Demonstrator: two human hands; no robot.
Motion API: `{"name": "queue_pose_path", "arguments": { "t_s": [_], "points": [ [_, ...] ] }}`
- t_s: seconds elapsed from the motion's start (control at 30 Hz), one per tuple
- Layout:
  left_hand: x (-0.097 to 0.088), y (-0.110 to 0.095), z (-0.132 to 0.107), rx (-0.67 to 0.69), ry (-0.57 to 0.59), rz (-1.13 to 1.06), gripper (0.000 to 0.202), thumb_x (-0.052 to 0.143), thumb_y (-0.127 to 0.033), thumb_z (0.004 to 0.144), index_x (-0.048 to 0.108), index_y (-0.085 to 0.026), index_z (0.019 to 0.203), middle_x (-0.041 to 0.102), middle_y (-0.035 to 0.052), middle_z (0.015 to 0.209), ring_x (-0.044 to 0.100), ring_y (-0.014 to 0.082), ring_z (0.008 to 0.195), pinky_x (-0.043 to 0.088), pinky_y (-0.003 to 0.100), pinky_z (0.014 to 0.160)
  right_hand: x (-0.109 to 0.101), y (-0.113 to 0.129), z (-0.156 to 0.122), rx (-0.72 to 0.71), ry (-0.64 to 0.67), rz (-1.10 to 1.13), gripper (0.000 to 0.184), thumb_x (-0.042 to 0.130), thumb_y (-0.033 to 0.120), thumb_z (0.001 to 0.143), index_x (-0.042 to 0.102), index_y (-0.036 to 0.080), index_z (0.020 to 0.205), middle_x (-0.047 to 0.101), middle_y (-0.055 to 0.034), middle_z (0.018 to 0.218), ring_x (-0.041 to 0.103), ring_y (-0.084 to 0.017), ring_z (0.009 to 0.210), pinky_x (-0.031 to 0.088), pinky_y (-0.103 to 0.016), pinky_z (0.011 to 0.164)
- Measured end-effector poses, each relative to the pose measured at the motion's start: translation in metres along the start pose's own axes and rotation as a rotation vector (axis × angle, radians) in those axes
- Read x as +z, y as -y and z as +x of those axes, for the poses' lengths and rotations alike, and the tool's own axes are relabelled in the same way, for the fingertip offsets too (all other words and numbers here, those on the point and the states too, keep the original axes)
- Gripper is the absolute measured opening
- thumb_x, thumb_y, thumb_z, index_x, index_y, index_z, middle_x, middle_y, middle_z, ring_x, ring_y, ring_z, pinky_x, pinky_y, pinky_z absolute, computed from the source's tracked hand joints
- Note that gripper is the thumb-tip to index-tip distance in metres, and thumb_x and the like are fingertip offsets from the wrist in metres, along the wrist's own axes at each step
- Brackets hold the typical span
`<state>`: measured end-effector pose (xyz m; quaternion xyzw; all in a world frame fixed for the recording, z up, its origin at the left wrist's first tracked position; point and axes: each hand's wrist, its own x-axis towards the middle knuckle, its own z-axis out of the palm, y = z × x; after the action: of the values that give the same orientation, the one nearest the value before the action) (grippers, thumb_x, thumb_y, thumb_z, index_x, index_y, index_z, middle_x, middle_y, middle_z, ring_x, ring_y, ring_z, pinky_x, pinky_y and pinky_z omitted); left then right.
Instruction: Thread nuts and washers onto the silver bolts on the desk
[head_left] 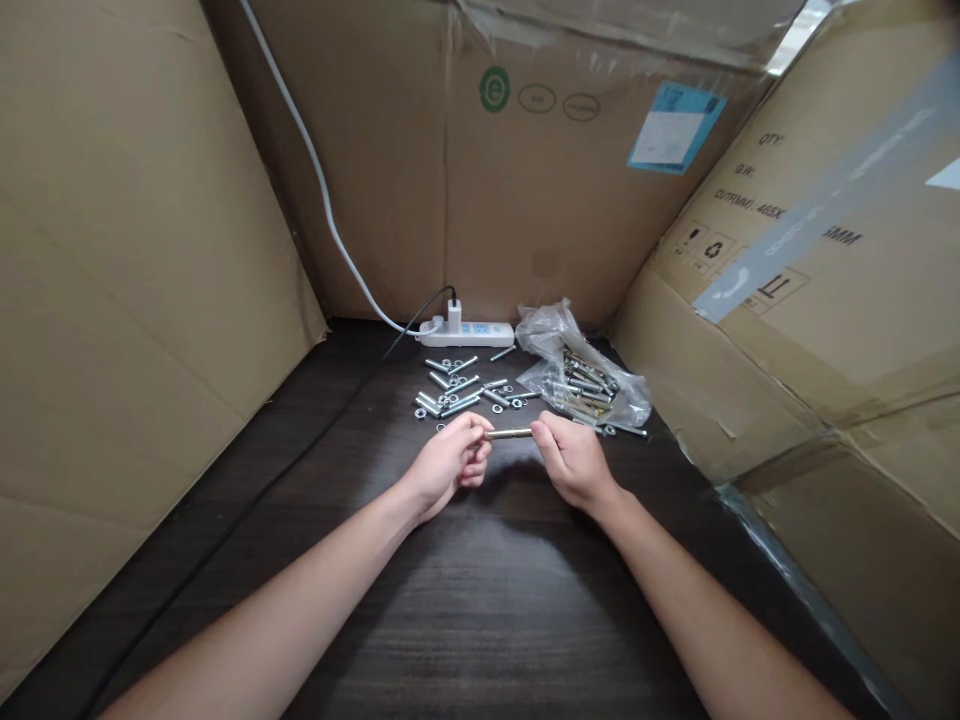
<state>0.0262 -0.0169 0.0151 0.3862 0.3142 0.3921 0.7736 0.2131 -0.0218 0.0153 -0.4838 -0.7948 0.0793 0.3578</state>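
Note:
My left hand [453, 455] and my right hand [576, 458] hold a brass-coloured expansion bolt [510, 434] level between them, above the dark table. The left fingers pinch one end, and the right thumb and fingers close round the other. Both ends of the bolt are hidden by the fingers. Just beyond my hands lie loose silver bolts and metal sleeves [459, 405], with washers [496, 409] and small rings scattered among them. A clear plastic bag [551, 330] holding more bolts [589, 378] lies open behind my right hand.
A white power strip [480, 334] with a plugged-in charger [454, 316] stands at the back. Its white cord [319, 180] climbs the cardboard, and a black cable [300, 450] crosses the table's left side. Cardboard walls [540, 220] enclose the back and both sides.

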Motion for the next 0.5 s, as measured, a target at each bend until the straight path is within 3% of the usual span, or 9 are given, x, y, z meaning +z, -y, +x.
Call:
{"name": "queue_pose_path", "arguments": {
  "t_s": [0.17,0.37,0.5],
  "points": [
    [-0.0013,-0.0002,0.0012,0.017,-0.02,0.028,0.016,0.05,-0.03,0.085,0.04,-0.018,0.081,0.035,-0.0073,0.056,0.024,0.0023,0.039,0.015,0.014,0.04,0.0008,0.0006,-0.0004,-0.001,0.023,0.011,0.036,0.034,0.033,0.095,0.032,0.02,0.062,0.039,0.0019,0.056,0.039,-0.012,0.051,0.026,-0.026,0.053],
    [-0.0001,-0.0013,-0.0001,0.071,0.006,-0.006,0.011,0.051,-0.024,0.084,0.041,-0.019,0.087,0.042,-0.0047,0.064,0.037,0.0043,0.048,0.026,0.014,0.046,0.0035,0.0024,-0.0013,0.012,-0.015,0.044,0.036,0.033,0.032,0.096,0.029,0.02,0.061,0.034,0.0027,0.055,0.036,-0.012,0.049,0.024,-0.027,0.052],
    [-0.0007,-0.0008,0.0004,0.054,0.023,-0.02,0.008,0.046,-0.025,0.087,0.041,-0.018,0.085,0.04,-0.0047,0.061,0.034,0.0044,0.046,0.024,0.015,0.045,0.005,0.0046,-0.0024,-0.001,-0.053,0.043,0.036,0.033,0.03,0.095,0.029,0.02,0.061,0.033,0.0033,0.055,0.035,-0.011,0.048,0.023,-0.027,0.052]
  ]
}}
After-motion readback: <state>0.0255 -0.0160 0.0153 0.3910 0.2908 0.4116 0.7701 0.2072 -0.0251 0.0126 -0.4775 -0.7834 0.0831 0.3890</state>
